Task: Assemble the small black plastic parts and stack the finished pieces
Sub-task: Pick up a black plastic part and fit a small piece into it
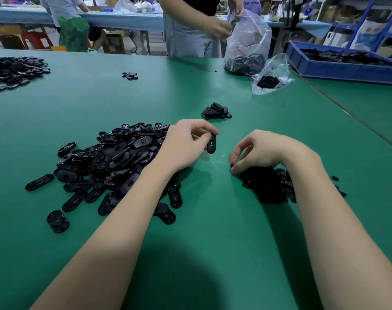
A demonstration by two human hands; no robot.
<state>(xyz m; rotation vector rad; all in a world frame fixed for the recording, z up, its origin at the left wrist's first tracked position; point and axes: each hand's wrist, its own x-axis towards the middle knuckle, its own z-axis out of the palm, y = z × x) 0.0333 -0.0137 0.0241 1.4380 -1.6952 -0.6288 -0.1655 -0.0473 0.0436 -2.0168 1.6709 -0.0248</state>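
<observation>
Black oval part pinched in left grip; right grip curled on small-parts pile.

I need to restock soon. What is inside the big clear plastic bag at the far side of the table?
The big clear bag holds a dark heap of black parts at its bottom. A standing person's hand holds its crumpled top, hiding anything higher up.

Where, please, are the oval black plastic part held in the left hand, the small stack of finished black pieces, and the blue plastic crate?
oval black plastic part (211, 143), head view, its front face.
small stack of finished black pieces (216, 111), head view, top of pile.
blue plastic crate (347, 71), head view, near wall.
</observation>
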